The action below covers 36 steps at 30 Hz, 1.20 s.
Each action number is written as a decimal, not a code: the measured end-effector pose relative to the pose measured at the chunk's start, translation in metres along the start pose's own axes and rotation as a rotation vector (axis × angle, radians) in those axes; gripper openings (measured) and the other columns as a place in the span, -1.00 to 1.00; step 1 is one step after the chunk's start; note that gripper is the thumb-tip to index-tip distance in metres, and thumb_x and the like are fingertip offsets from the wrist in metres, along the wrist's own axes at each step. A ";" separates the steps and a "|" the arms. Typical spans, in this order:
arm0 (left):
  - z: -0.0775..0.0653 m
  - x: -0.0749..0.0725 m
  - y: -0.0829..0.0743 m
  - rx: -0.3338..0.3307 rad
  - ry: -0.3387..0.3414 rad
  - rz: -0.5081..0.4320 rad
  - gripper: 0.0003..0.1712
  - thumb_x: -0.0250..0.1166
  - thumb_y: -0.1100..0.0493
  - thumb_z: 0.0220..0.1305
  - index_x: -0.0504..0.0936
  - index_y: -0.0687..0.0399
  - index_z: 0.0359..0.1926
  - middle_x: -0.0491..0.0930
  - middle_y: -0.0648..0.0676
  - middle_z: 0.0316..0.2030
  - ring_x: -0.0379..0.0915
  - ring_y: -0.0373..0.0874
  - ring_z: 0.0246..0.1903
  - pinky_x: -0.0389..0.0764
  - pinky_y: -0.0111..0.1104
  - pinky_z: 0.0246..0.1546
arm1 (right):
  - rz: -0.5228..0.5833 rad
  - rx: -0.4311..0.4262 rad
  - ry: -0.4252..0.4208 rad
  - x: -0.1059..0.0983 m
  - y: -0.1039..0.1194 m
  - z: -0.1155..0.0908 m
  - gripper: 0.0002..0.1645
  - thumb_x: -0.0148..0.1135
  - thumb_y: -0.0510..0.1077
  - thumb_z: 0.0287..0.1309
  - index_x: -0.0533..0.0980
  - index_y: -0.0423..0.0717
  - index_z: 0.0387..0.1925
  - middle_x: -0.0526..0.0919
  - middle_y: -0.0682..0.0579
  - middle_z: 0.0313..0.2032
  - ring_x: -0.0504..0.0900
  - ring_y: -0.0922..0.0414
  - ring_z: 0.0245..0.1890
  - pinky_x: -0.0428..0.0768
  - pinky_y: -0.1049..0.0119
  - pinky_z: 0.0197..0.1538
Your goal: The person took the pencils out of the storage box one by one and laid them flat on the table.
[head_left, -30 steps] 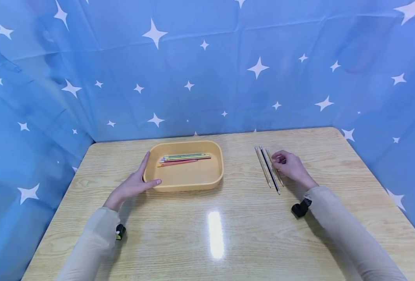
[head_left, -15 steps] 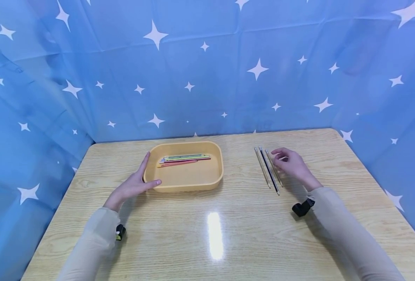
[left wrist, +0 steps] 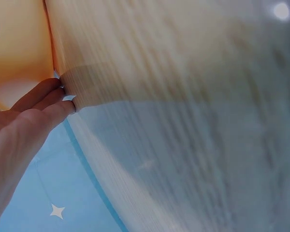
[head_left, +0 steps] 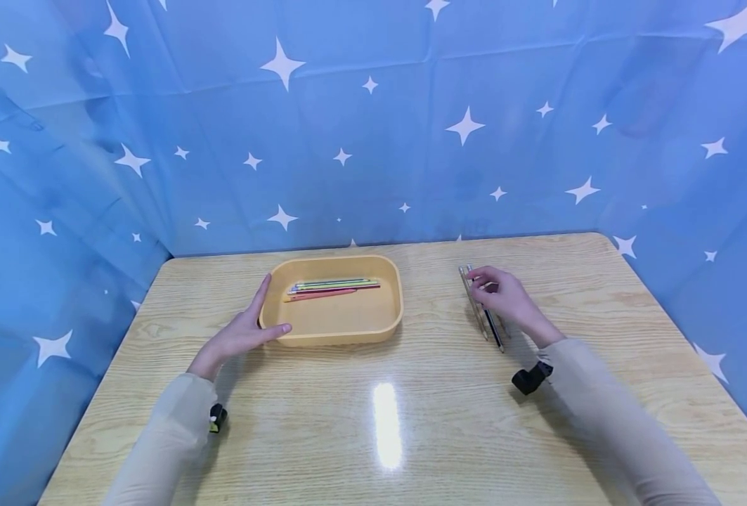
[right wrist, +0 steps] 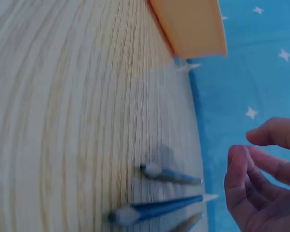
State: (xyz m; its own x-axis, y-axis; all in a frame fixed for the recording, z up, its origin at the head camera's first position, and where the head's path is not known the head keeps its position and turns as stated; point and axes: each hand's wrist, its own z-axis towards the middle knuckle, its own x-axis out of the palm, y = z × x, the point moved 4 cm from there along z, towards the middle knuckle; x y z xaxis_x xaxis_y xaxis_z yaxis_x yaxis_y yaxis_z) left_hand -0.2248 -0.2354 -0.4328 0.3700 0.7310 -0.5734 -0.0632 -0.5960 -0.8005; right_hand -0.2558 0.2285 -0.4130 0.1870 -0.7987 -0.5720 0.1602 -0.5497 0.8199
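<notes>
My left hand rests against the left end of a tan plastic tray, thumb at the front rim and fingers along the side. Several coloured pencils lie inside the tray. To its right, my right hand hovers over three pencils on the table, thumb and fingers loosely bent with a gap between them. The dark pencil lies between a light wooden pencil and a third pencil. My hand covers part of them in the head view.
The light wood table ends at a blue curtain with white stars at the back and sides. A bright reflection shows on the tabletop. A small black camera sits at the right wrist.
My right hand has drawn back from the rightmost pencil, then shifted left over the dark and left pencils. The left hand and tray have stayed put.
</notes>
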 end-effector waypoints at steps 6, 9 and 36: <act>-0.001 0.000 -0.001 -0.006 0.002 -0.004 0.24 0.31 -0.13 0.24 -0.52 -0.21 0.50 -0.38 0.25 0.49 -0.20 0.33 0.39 -0.04 0.16 0.31 | 0.023 -0.017 0.028 0.011 0.008 0.001 -0.61 0.07 -0.25 0.33 0.44 -0.35 0.13 0.57 -0.22 -0.16 0.57 -0.10 -0.25 0.60 0.17 -0.29; 0.000 0.000 -0.001 -0.003 0.002 -0.006 0.24 0.31 -0.13 0.24 -0.52 -0.21 0.50 -0.38 0.26 0.49 -0.19 0.33 0.39 -0.03 0.15 0.31 | 0.052 -0.018 0.042 0.018 0.012 0.004 -0.61 0.07 -0.27 0.31 0.44 -0.35 0.12 0.56 -0.21 -0.18 0.57 -0.15 -0.26 0.61 0.12 -0.28; 0.002 0.000 0.000 0.003 0.004 -0.003 0.25 0.31 -0.12 0.25 -0.52 -0.15 0.50 -0.40 0.30 0.48 -0.21 0.37 0.38 -0.04 0.18 0.30 | 0.194 -0.231 0.147 0.091 0.094 0.028 -0.71 0.18 -0.36 0.23 0.53 -0.33 -0.01 0.62 -0.24 -0.26 0.61 -0.06 -0.30 0.61 0.27 -0.32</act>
State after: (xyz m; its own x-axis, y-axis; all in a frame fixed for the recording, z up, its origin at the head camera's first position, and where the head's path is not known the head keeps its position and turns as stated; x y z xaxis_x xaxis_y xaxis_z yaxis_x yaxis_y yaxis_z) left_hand -0.2264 -0.2351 -0.4329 0.3737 0.7313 -0.5706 -0.0648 -0.5931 -0.8025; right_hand -0.2505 0.0975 -0.3873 0.3708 -0.8298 -0.4170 0.3206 -0.3071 0.8961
